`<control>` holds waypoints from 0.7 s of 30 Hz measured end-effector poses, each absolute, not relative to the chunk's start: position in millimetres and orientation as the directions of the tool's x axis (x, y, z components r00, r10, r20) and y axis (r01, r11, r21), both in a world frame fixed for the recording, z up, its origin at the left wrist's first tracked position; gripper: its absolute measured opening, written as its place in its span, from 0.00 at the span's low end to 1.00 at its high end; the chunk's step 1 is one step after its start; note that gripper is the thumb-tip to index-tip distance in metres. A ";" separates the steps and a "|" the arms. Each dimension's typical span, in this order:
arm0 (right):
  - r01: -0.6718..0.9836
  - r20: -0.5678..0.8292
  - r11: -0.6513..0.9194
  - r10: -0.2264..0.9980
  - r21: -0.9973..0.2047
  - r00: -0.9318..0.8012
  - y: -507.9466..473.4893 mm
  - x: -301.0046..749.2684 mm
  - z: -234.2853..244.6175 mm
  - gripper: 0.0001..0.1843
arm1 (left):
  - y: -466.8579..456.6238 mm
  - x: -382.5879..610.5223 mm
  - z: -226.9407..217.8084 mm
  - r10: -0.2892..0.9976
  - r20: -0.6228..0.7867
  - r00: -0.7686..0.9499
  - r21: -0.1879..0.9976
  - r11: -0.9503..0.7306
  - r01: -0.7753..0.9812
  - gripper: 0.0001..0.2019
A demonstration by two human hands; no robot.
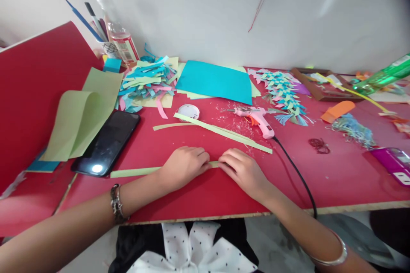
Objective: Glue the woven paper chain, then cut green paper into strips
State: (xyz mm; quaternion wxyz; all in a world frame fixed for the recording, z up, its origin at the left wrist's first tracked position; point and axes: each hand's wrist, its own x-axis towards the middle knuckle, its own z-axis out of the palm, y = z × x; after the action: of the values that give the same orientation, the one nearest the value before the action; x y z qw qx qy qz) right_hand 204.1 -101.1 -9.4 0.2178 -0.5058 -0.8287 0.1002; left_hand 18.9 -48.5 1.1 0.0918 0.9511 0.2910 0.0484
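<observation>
Near the front of the red table (205,202), a light green paper strip (133,172) lies crosswise. My left hand (185,166) has its fingers curled down on the strip's middle. A short way to the right, my right hand (242,172) pinches the same strip near its right end, and a bit of it shows between the hands. Both sets of fingertips are partly hidden. Just beyond my hands rest more pale green strips (224,131), one crossing another. A small white round lid (188,111) sits behind them, next to a pink glue gun (256,119).
A black phone (109,143) lies at left beside folded green paper (80,119). Behind are a heap of cut strips (147,79), a blue sheet (216,81) and a woven paper piece (282,91). The glue gun's black cord (297,175) runs over the front edge. A bottle (123,42) stands back left.
</observation>
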 end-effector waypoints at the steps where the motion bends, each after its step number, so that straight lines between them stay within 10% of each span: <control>1: 0.798 0.253 0.470 0.881 -0.377 -0.400 -100.1 204.4 -8.9 0.07 | -48.1 18.7 0.7 0.562 0.041 0.826 0.195 -0.815 0.545 0.09; 21: 0.851 0.227 0.486 0.868 -0.201 -0.442 -91.6 208.9 -10.7 0.10 | -46.9 23.0 5.9 0.579 -0.087 0.811 0.211 -0.785 0.583 0.10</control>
State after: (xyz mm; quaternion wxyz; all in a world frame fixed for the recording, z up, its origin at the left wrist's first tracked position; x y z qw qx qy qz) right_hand 208.9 -91.6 -10.7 0.1507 -0.5064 -0.8486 0.0284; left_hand 23.0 -46.9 5.9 0.1147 0.9446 0.3074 -0.0085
